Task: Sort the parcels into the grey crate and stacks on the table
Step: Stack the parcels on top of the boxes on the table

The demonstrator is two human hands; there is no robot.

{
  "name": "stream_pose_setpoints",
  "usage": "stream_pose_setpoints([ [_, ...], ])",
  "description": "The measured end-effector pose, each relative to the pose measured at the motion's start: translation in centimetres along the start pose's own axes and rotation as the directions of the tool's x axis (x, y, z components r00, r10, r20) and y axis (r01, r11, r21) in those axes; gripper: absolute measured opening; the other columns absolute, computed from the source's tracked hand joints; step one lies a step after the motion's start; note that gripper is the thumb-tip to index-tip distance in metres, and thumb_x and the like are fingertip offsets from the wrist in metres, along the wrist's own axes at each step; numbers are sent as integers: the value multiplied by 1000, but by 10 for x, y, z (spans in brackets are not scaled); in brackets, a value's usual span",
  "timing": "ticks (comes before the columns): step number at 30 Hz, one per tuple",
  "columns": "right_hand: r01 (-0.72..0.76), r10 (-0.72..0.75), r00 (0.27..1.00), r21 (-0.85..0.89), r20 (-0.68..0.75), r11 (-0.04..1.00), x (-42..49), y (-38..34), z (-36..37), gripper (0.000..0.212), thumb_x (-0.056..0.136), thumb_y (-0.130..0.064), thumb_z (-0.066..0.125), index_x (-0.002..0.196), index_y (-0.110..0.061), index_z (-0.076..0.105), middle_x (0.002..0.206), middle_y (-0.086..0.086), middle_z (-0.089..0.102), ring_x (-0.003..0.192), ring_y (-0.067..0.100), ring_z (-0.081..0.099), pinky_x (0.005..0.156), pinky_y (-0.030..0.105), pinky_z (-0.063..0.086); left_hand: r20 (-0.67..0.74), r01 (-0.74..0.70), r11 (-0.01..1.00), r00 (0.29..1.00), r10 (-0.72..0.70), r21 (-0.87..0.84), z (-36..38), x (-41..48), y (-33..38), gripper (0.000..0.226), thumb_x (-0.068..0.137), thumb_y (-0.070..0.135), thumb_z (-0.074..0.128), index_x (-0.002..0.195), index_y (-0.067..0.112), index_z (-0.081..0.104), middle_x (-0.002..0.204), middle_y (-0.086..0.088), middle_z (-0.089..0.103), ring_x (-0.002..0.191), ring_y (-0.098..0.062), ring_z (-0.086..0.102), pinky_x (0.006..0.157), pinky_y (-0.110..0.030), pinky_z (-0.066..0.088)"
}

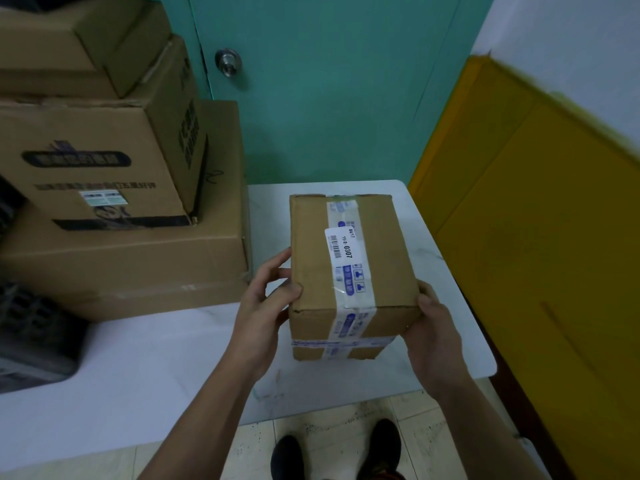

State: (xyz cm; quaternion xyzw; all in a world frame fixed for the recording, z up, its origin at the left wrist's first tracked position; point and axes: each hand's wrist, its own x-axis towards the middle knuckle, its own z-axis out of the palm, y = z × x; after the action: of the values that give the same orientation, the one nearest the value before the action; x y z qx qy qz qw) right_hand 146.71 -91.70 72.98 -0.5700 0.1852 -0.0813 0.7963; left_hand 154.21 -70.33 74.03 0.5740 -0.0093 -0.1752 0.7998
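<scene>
A brown cardboard parcel (374, 251) with clear-and-blue tape and a white barcode label sits on top of a second, lower parcel (308, 353) on the white table (166, 362). My left hand (268, 306) grips its near left corner, thumb on top. My right hand (433, 336) holds the near right corner from the side. At the left edge of the view lies a dark grey crate (33, 337), blurred and only partly in view.
A stack of large cardboard boxes (114, 209) fills the table's back left. A yellow panel (540, 237) leans along the right side. A teal door (329, 88) with a knob stands behind the table. Tiled floor and my dark shoes show below.
</scene>
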Motion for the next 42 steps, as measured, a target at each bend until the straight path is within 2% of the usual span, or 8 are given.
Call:
stream_pose_setpoints([
  [7,-40,39,998,7,45,999,-2,6,-4,73,62,-45,63,124,-7,54,115,7,67,102,23,65,82,37,50,7,1,999,1000,-1,-41,1,-1,-6,61,65,13,59,126,13,55,125,5,63,96,-2,68,64,-19,53],
  [11,-69,70,997,-29,24,997,-2,5,-1,72,56,-49,76,112,-8,57,110,9,65,98,21,65,79,35,51,-64,43,998,997,-45,-42,3,0,-6,64,67,17,85,123,16,53,130,1,61,113,-14,64,68,-19,54],
  [16,-103,96,994,-166,-49,981,1,7,4,49,77,-49,63,106,-10,57,109,5,70,105,24,67,82,36,52,-101,50,999,994,-51,-12,11,2,-6,63,64,21,77,120,22,49,132,5,55,116,-16,61,70,-18,56],
  [23,-61,60,998,-210,-13,976,2,6,-1,72,65,-40,71,133,-32,50,122,4,63,108,24,66,84,41,56,1,91,996,996,-91,21,3,5,-8,115,57,17,93,153,33,31,136,13,54,128,-17,55,77,-25,60],
  [28,15,8,996,-242,91,970,3,3,-4,81,68,-10,57,143,-34,42,122,-2,66,109,21,67,81,42,58,103,17,996,994,-26,87,-5,11,-6,85,55,27,87,132,33,52,139,10,57,136,-19,48,98,-50,54],
  [33,27,11,992,-289,128,957,5,1,-2,88,58,-28,69,141,-37,43,125,-6,64,113,22,64,86,48,58,77,-23,994,997,15,104,-6,13,-8,73,60,16,86,123,24,51,139,7,57,135,-19,50,97,-42,56],
  [38,57,1,986,-349,165,936,3,1,-5,74,66,-5,59,135,-25,36,123,0,59,100,9,67,72,27,58,39,42,999,998,-43,23,-11,13,-14,53,58,37,79,103,21,54,133,-2,59,117,-14,61,87,-40,51],
  [42,-22,53,993,-270,106,963,5,4,-4,61,71,-45,71,117,-14,45,105,-10,69,97,10,66,72,23,54,-54,123,991,991,-120,57,-4,12,-9,55,78,68,67,112,26,56,124,1,61,113,-14,62,82,-37,50],
])
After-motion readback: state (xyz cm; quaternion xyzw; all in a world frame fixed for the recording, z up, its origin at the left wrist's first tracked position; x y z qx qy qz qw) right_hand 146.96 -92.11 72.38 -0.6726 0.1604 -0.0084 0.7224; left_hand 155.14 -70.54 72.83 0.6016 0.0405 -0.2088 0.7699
